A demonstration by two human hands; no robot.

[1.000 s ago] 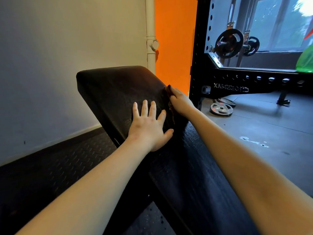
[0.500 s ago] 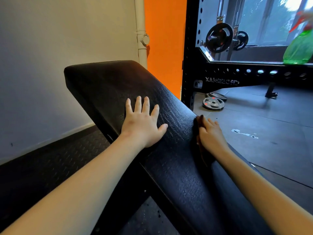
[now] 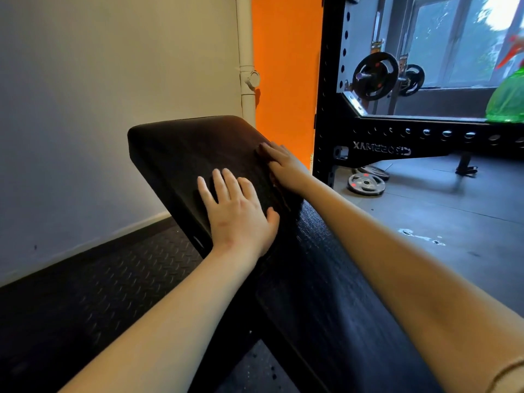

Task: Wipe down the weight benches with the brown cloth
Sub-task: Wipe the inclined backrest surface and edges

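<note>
Head view: a black, textured, padded weight bench slopes up from 5 o'clock towards the centre, its top end at about 11 o'clock from the middle of the frame. The left hand lies flat on the pad at the centre, palm down, its fingers straight and slightly spread. At 1 o'clock from it, near the pad's right edge, the right hand also lies flat with straight fingers held together, pressing the brown cloth against the pad. Only a dark strip of the cloth shows under the palm and fingertips.

A black steel rack with rows of holes stands at 2 o'clock, with grey weight plates on the floor below it. A green plastic spray bottle is at 3 o'clock, at the frame's edge. A white pipe runs down the wall at 12 o'clock, beside an orange wall panel. A black chequer-pattern rubber mat lies at 8 o'clock.
</note>
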